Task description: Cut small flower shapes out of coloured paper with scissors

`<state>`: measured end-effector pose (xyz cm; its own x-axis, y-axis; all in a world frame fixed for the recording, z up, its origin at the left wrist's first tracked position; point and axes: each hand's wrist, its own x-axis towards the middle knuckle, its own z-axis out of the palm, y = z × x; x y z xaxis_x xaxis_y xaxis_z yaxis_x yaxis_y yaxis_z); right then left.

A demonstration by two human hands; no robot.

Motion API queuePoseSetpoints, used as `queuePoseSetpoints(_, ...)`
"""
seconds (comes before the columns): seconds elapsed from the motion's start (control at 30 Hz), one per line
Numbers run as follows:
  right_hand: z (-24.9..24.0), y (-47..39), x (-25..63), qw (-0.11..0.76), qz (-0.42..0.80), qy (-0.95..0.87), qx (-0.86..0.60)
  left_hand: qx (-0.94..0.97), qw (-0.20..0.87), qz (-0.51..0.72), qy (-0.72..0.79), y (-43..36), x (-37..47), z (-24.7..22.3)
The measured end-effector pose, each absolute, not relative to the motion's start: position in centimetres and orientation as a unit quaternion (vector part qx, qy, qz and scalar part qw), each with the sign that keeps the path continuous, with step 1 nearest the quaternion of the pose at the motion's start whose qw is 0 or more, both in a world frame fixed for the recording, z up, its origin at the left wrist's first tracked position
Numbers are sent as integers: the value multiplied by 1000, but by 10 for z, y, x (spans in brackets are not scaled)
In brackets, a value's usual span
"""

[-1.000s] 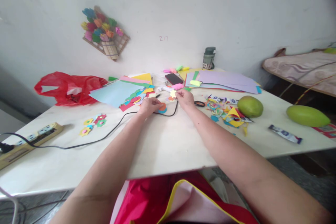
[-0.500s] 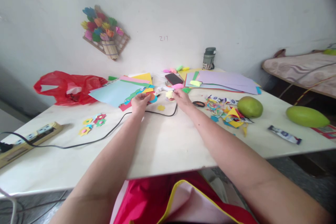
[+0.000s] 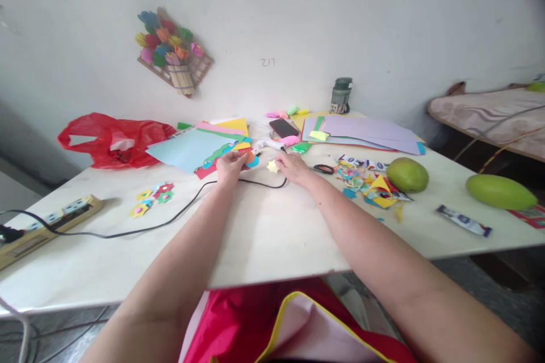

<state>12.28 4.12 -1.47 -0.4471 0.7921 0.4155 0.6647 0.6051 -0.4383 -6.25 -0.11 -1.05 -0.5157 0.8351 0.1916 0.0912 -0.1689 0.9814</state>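
Observation:
My left hand [image 3: 230,167] is closed on small paper cutouts, with an orange and a blue piece [image 3: 252,161] showing past its fingertips. At the middle of the table, my right hand [image 3: 292,167] pinches the edge of a pale yellow paper flower [image 3: 273,166]. Just behind the hands lies a white glue gun [image 3: 269,144], beside a pink marker [image 3: 290,140]. A black cable [image 3: 204,188] runs in front of my left hand. Small finished paper flowers [image 3: 152,199] lie to the left.
A power strip [image 3: 51,227] and red plastic bag [image 3: 114,139] are at left. Coloured paper sheets [image 3: 189,147] lie behind. On the right are scissors [image 3: 323,169], paper scraps [image 3: 377,190], a green mango [image 3: 407,175] and a tube [image 3: 464,220]. A bottle [image 3: 341,95] stands at the back.
The yellow flower has come down slightly in my right hand, and the loose yellow piece seen between the hands on the table no longer shows there. The view has shifted slightly.

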Motion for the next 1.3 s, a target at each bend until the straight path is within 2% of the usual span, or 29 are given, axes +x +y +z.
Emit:
queuePoseSetpoints(0.1,-12,48,130,345,125,-793,-486,435,282,633,574,0,-63,-13)
queuePoseSetpoints(0.2,-11,55,139,425,181,-717,-523,483,284,587,584,-1,-61,-14)
queuePoseSetpoints(0.4,-21,69,146,539,255,-609,-523,545,291,494,611,-7,-53,-12)
queuePoseSetpoints(0.67,-18,66,140,529,279,-609,-521,620,273,430,597,-4,-52,-17)
queuePoseSetpoints(0.9,-20,66,139,528,291,-610,-515,684,136,342,630,-1,-49,-16)
queuePoseSetpoints(1.03,-22,66,139,529,279,-612,-517,705,109,352,606,1,-51,-16)
queuePoseSetpoints(1.17,-21,62,137,538,296,-615,-495,655,134,400,627,1,-52,-17)
queuePoseSetpoints(1.3,-15,52,133,556,390,-596,-428,586,257,494,589,-5,-49,-13)
